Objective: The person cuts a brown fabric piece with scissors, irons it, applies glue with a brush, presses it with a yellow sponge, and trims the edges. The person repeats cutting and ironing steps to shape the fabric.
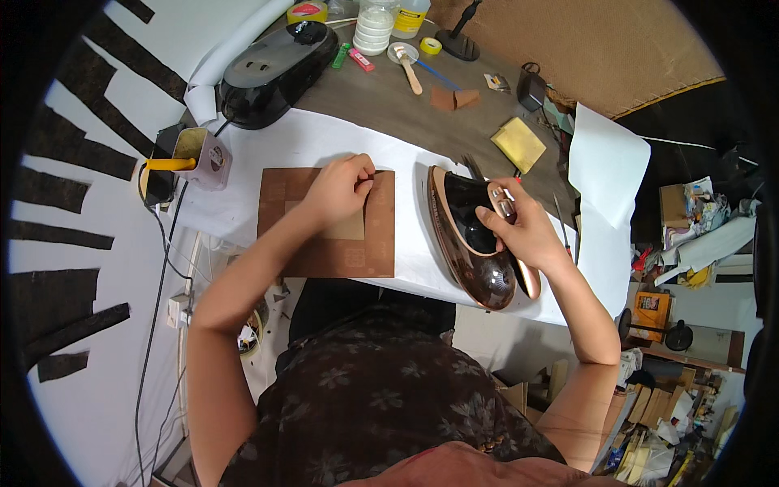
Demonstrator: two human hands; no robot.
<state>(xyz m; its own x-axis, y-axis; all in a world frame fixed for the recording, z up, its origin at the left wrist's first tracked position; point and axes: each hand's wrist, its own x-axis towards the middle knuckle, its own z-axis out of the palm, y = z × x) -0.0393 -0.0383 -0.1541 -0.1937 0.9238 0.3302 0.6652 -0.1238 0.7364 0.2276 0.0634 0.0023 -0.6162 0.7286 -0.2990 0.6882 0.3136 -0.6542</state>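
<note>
A square brown patterned sheet [312, 258] lies on the white paper [243, 144] at the table's near side. Over its upper part rests my left hand [341, 191], fingers curled closed near the upper right; what they pinch, if anything, is hidden. Partly under that hand, a lighter tan piece [349, 227] shows at the sheet's middle. My right hand [523, 223] is wrapped around the handle of a glossy bronze-and-black clothes iron [483, 276]. The iron stands on the white paper right of the sheet, its rounded end toward me.
A glossy black iron-shaped base [276, 73] with a cable stands at the far left. Beside it are a cup [211, 162] with a yellow-handled tool, and a brush [408, 71] farther back. A yellow block [519, 146] lies beyond the iron. A white sheet [604, 170] hangs at the right edge.
</note>
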